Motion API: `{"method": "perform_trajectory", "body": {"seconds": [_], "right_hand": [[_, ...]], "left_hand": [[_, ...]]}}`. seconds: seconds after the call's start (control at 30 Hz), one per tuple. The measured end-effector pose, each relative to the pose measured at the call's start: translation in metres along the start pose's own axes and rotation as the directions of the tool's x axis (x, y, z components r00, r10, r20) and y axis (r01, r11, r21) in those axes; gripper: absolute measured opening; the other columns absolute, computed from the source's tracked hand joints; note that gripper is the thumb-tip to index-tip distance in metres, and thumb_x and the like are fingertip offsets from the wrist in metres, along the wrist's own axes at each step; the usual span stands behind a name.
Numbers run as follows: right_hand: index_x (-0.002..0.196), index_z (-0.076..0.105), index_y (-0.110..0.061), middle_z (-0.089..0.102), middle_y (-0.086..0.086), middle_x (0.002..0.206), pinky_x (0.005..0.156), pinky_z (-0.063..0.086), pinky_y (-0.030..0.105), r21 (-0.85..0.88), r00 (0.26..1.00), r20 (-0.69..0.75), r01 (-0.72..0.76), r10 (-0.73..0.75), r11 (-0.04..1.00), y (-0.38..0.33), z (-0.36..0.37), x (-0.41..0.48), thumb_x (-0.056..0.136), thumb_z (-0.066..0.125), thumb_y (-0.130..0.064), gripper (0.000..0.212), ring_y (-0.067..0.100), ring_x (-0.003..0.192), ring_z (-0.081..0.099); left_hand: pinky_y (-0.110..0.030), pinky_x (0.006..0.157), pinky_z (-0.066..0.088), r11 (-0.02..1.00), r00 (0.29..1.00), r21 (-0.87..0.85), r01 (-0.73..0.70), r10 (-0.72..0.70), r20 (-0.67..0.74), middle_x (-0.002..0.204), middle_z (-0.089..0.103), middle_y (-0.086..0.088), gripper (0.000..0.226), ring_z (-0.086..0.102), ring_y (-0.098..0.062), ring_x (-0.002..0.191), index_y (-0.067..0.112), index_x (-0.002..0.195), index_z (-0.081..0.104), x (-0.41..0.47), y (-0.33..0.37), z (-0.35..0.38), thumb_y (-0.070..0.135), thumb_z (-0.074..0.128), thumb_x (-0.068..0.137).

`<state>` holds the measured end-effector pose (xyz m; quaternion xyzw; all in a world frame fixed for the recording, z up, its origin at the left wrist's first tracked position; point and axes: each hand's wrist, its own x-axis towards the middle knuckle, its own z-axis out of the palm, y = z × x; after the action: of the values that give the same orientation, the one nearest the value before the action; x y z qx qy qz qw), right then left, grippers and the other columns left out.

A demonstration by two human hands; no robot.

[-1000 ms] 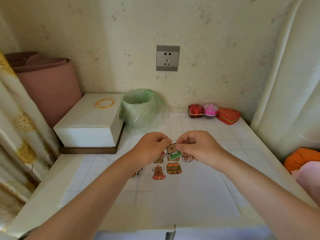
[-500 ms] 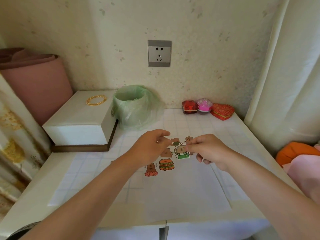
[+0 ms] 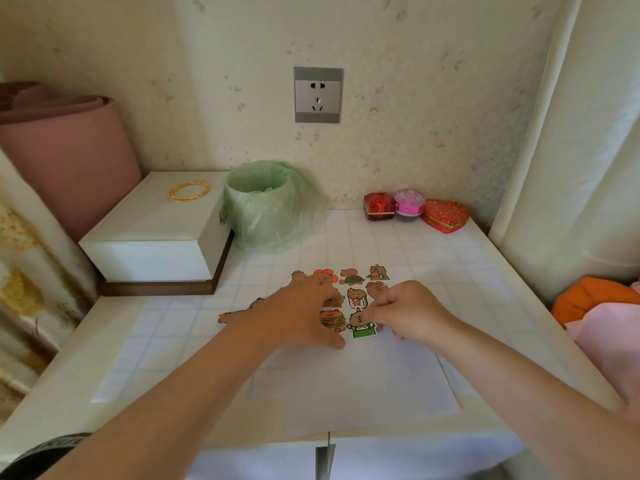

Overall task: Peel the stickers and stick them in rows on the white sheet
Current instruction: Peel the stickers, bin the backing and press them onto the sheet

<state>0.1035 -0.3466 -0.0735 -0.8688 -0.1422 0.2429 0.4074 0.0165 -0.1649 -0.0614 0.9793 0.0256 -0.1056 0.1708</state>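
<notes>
Sticking down a sticker now. Pinching the green-apron capybara sticker (image 3: 362, 325) with the curled fingers of the right hand (image 3: 410, 315), just left of that hand, down on the white sheet (image 3: 363, 382) and right beside the burger sticker (image 3: 331, 319). Holding the paper still with the open left hand (image 3: 304, 317), fingers laid flat. Next, probably: let go, rub it smooth, keep the row straight. Half a second ago held up off the paper; now lowered, left hand laid down too.

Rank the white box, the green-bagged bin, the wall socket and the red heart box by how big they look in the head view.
1. white box
2. bin
3. socket
4. heart box, only slightly smaller than the socket
</notes>
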Motion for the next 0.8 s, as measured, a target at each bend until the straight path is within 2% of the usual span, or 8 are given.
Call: {"method": "perform_trajectory", "body": {"seconds": [0.07, 0.17, 0.27, 0.3, 0.5, 0.67, 0.8], "right_hand": [[0.068, 0.08, -0.018, 0.075, -0.003, 0.109, 0.052, 0.042, 0.025, -0.039, 0.999, -0.022, 0.028, -0.029, 0.999, 0.0019, 0.0034, 0.0034, 0.075, 0.084, -0.024, 0.01, 0.016, 0.096, 0.071], [0.067, 0.079, -0.021, 0.075, -0.002, 0.112, 0.072, 0.054, 0.028, -0.091, 0.998, -0.033, 0.05, -0.053, 0.995, 0.0005, 0.0038, 0.003, 0.076, 0.083, -0.023, 0.01, 0.008, 0.109, 0.066], [0.064, 0.077, -0.024, 0.075, -0.002, 0.112, 0.058, 0.044, 0.022, -0.124, 0.997, -0.044, 0.052, -0.058, 0.991, -0.0001, 0.0019, 0.0019, 0.078, 0.082, -0.021, 0.015, 0.001, 0.094, 0.066], [0.065, 0.078, -0.022, 0.075, -0.002, 0.11, 0.059, 0.044, 0.021, -0.128, 0.997, -0.046, 0.05, -0.056, 0.99, 0.0008, 0.0017, 0.003, 0.078, 0.082, -0.021, 0.013, -0.002, 0.089, 0.063], [0.069, 0.08, -0.021, 0.077, -0.008, 0.095, 0.077, 0.053, 0.026, -0.159, 0.996, -0.071, 0.043, -0.055, 0.986, 0.0051, 0.0013, 0.003, 0.076, 0.082, -0.023, 0.008, 0.004, 0.102, 0.065], [0.064, 0.078, -0.021, 0.071, -0.006, 0.122, 0.086, 0.05, 0.027, -0.162, 0.995, -0.068, 0.062, -0.074, 0.985, 0.0064, 0.0028, 0.0035, 0.075, 0.082, -0.021, 0.011, 0.003, 0.123, 0.058], [0.062, 0.076, -0.022, 0.073, -0.005, 0.117, 0.091, 0.054, 0.034, -0.187, 0.992, -0.097, 0.056, -0.075, 0.981, 0.0073, 0.0055, 0.0046, 0.074, 0.082, -0.023, 0.014, 0.006, 0.119, 0.061]], "left_hand": [[-0.04, 0.104, 0.042, 1.0, 1.0, 0.022, -0.001, 0.001, 0.003, 0.133, 0.043, 0.01, 0.076, 0.031, -0.016, 0.127, 0.031, 0.137, 0.05, 0.0002, -0.0008, 0.0018, 0.058, 0.077, 0.072], [-0.041, 0.104, 0.042, 0.999, 1.0, 0.037, -0.008, 0.009, -0.004, 0.137, 0.041, 0.009, 0.078, 0.03, -0.017, 0.129, 0.03, 0.139, 0.049, 0.0008, -0.0017, 0.0032, 0.059, 0.077, 0.072], [-0.04, 0.103, 0.043, 0.999, 1.0, 0.048, -0.011, 0.012, -0.014, 0.134, 0.042, 0.009, 0.079, 0.031, -0.016, 0.128, 0.031, 0.14, 0.048, 0.0011, -0.0016, 0.0037, 0.059, 0.076, 0.073], [-0.04, 0.103, 0.043, 0.999, 1.0, 0.051, -0.013, 0.014, -0.016, 0.134, 0.042, 0.009, 0.078, 0.032, -0.016, 0.127, 0.031, 0.14, 0.048, 0.0012, -0.0018, 0.0039, 0.059, 0.076, 0.073], [-0.037, 0.099, 0.044, 0.998, 0.999, 0.06, -0.016, 0.017, -0.027, 0.133, 0.042, 0.01, 0.076, 0.032, -0.016, 0.126, 0.031, 0.139, 0.048, 0.0012, -0.0019, 0.0047, 0.059, 0.076, 0.073], [-0.034, 0.093, 0.044, 0.997, 0.999, 0.079, -0.018, 0.02, -0.035, 0.132, 0.043, 0.009, 0.076, 0.032, -0.016, 0.124, 0.031, 0.139, 0.047, 0.0012, -0.0009, 0.0046, 0.059, 0.075, 0.074], [-0.037, 0.096, 0.045, 0.997, 0.999, 0.077, -0.017, 0.019, -0.026, 0.133, 0.043, 0.009, 0.077, 0.032, -0.016, 0.125, 0.031, 0.141, 0.047, 0.0013, -0.0009, 0.0048, 0.06, 0.074, 0.074]]}}
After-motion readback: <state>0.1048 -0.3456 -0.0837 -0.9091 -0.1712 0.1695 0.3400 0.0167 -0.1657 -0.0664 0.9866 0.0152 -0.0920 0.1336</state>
